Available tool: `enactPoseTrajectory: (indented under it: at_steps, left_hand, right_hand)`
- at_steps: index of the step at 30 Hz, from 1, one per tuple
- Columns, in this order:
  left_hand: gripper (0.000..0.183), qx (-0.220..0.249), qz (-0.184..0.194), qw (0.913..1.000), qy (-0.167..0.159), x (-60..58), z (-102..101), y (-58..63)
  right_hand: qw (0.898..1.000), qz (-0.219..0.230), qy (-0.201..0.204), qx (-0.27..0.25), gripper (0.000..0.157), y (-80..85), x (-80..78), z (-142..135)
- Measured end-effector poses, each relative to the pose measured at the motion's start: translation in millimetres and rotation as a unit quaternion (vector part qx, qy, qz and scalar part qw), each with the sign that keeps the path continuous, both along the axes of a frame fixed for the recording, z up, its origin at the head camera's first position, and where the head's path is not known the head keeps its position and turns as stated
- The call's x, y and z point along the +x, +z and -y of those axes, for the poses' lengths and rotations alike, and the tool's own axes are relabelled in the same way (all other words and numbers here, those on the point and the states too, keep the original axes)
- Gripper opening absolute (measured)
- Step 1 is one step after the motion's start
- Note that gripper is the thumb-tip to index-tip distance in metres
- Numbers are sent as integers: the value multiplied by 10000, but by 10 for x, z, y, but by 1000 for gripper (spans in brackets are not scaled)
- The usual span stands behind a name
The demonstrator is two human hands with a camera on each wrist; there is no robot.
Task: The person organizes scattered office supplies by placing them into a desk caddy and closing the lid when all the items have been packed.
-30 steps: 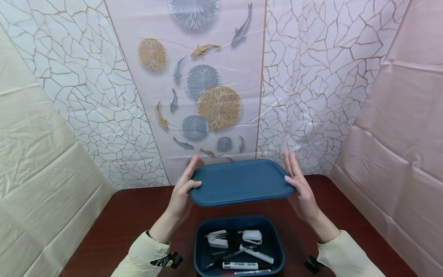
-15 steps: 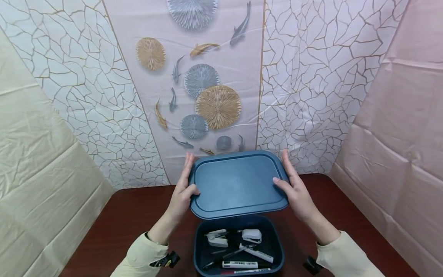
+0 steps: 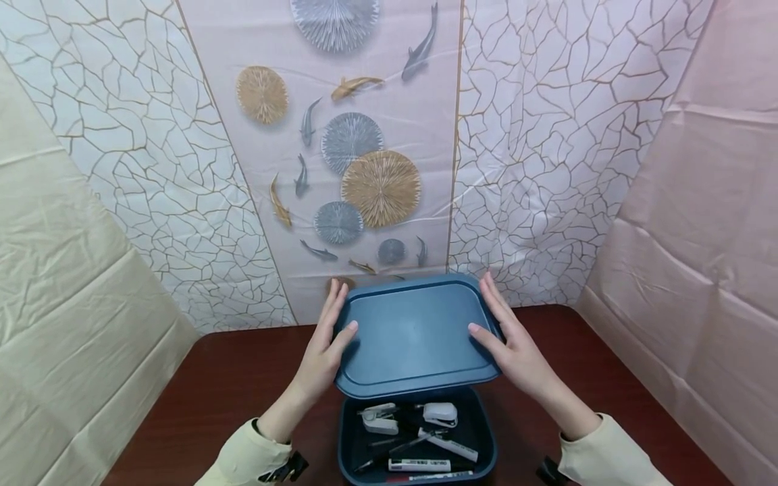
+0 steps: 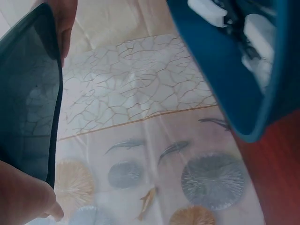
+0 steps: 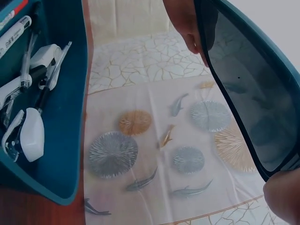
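A blue rectangular lid [image 3: 419, 334] is held tilted above the table, its top face toward the head camera. My left hand [image 3: 322, 351] holds its left edge, thumb over the top face and fingers stretched along the side. On the opposite edge my right hand [image 3: 516, 354] holds it likewise. Just below and nearer stands the uncovered dark blue box [image 3: 344, 439], its far rim overlapped by the lid. Both wrist views show the underside of the lid [image 4: 28, 93]. In the right wrist view the box [image 5: 70, 117] stands apart from the lid.
Inside the box lie a white marker [image 3: 419, 465], another white marker [image 3: 452, 445], a red-and-white pen [image 3: 440, 476], dark pens and two small white stapler-like things, one at left [image 3: 379, 420], one at right [image 3: 440, 414]. Patterned cloth [image 3: 389, 135] hangs behind the dark red table [image 3: 243, 391].
The lid tipped up toward the head camera, then came lower and nearer over the box's far rim. Both hands moved with it, the right one inward.
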State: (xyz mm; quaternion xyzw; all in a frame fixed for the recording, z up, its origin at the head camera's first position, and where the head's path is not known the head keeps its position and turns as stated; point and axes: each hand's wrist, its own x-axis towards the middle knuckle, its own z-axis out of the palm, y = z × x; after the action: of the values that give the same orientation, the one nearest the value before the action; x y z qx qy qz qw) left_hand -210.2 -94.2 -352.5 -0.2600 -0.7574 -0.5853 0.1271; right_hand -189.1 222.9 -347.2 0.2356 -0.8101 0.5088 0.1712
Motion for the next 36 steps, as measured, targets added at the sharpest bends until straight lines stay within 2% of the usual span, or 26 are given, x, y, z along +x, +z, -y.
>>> enactPoseTrajectory:
  at_steps: [7,14,21,26,30,36]
  left_hand:
    - [62,-82,325,9994,19,59,29,-294]
    - [61,19,483,9988,95,187,31,-538]
    - [58,-30,545,9984,138,275,36,-705]
    - [56,-38,788,9969,51,330,36,-817]
    - [55,-31,985,9951,48,385,37,-885]
    - [53,-208,1125,9933,130,465,56,-990]
  right_hand:
    - [9993,308,-119,189,74,-246,84,54]
    - [9988,483,88,-54,68,-485,186,77]
    - [9980,534,-85,-324,63,-599,259,124]
    - [9961,512,-301,-650,60,-662,278,145]
    - [9925,691,-494,-879,56,-717,281,166]
    - [9909,1088,-467,-643,62,-833,301,193]
